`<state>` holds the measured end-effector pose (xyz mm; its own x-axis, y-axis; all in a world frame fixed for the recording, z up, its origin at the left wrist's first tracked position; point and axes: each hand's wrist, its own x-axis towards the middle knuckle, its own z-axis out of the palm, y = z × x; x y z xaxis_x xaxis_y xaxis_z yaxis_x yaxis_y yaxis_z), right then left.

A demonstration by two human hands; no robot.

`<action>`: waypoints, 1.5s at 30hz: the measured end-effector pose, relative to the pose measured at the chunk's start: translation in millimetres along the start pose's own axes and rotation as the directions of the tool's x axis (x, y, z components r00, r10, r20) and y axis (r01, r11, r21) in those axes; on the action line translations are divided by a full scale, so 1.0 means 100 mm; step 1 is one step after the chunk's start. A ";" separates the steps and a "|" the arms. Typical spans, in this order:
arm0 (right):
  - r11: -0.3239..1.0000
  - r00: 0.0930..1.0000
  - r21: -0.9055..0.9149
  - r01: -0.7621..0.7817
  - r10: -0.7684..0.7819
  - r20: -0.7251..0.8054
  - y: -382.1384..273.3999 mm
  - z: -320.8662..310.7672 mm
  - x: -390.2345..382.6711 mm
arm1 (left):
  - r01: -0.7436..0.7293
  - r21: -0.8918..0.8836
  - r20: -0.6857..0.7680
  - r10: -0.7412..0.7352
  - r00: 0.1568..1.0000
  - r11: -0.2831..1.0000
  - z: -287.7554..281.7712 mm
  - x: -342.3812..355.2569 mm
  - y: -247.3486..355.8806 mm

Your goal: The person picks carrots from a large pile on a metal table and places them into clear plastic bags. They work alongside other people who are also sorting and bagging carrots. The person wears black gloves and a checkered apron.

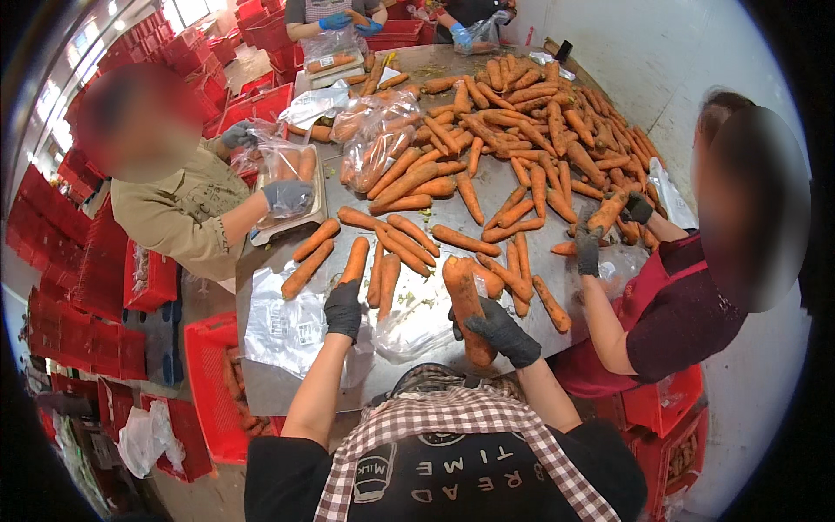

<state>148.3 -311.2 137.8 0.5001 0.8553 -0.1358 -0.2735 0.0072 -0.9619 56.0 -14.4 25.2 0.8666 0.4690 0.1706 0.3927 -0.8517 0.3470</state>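
My left hand (344,311), in a dark grey glove, is closed round the lower end of a carrot (355,259) that points away from me. My right hand (504,336), gloved alike, grips a thick, long carrot (464,291) close to the table's near edge. Between my hands, two smaller carrots (389,283) lie side by side. Just below them is a clear plastic bag (409,335), flat on the metal table (348,398). More printed clear bags (283,326) are spread left of my left hand.
A large heap of carrots (531,113) covers the table's far right. At left, a person bags carrots on a scale (317,204); filled bags (378,139) lie nearby. A person at right holds a carrot (609,211). Red crates (209,391) stand around the table.
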 end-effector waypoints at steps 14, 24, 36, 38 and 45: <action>0.743 0.965 0.630 0.226 -0.082 -0.249 0.52 -0.14 0.84 | 0.398 -0.864 0.477 0.248 0.843 0.309 -0.63 -0.22 1.30; 0.639 0.981 0.755 0.146 0.006 -0.194 -0.01 0.12 0.82 | 0.710 -0.567 0.554 0.445 0.704 -0.418 -0.57 -0.22 1.19; 0.971 0.980 0.208 0.120 -0.082 -0.181 0.20 0.05 0.79 | 0.558 -0.762 0.516 0.212 0.830 -0.329 -0.50 -0.14 1.30; 0.989 0.976 -0.009 0.151 -0.150 -0.159 0.09 0.27 0.68 | 0.492 -0.783 0.455 0.189 0.870 -0.381 -0.46 -0.11 1.27; 0.889 0.886 -0.412 0.200 -0.343 -0.311 0.42 0.22 0.69 | 0.433 -0.743 0.429 0.132 0.893 -0.511 -0.40 -0.13 1.29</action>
<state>153.6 -240.7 93.3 0.7927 0.5942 0.1362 0.1954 -0.0361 -0.9801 82.5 -121.0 104.7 0.9584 0.2058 -0.1978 -0.0544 0.8118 0.5815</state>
